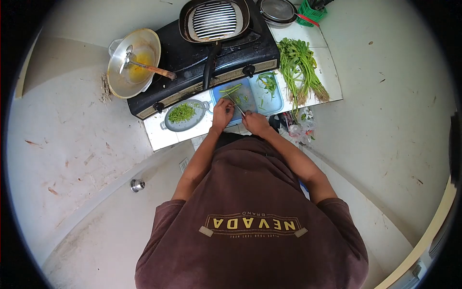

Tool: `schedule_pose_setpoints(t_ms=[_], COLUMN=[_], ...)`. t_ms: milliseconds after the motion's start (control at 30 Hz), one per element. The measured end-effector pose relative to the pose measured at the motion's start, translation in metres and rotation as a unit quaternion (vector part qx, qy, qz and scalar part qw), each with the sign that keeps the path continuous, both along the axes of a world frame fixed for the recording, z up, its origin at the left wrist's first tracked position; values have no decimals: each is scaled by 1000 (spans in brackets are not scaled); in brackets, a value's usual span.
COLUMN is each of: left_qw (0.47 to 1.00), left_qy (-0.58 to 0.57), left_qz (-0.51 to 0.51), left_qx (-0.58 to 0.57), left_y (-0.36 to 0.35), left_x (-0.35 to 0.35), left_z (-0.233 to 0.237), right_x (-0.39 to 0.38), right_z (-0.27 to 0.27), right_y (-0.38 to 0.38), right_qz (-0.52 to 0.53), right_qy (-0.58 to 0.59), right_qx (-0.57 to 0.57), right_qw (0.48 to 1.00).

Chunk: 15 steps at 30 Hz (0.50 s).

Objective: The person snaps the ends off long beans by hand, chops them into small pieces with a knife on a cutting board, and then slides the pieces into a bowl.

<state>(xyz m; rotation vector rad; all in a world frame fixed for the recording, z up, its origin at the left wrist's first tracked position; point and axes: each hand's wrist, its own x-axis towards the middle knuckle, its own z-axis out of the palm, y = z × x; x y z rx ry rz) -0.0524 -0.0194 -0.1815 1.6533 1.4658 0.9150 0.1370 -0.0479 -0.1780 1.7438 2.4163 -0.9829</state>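
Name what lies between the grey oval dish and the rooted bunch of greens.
The head view shows the blue tray, plus the left hand, knife and right hand.

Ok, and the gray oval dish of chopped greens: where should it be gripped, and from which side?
Likely by both end handles of the gray oval dish, gripped together, coming from the near side. They jut out from opposite ends, clear of the chopped greens, though the right one sits close to the blue tray.

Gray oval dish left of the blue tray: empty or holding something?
Holding something, not full: chopped greens lie in the gray oval dish, with bare base showing around them.
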Motion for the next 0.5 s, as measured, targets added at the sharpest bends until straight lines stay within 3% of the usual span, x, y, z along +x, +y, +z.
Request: schedule_pose_setpoints(t_ms=[500], left_qw=[1000], left_qy=[-5], left_qz=[14], left_qx=[-18], left_y=[1], left_x=[1], left_z=[0], right_x=[14], right_z=[5], right_y=[-9], right_qz=[18], right_qy=[15], right_qx=[7], right_qw=[1000])
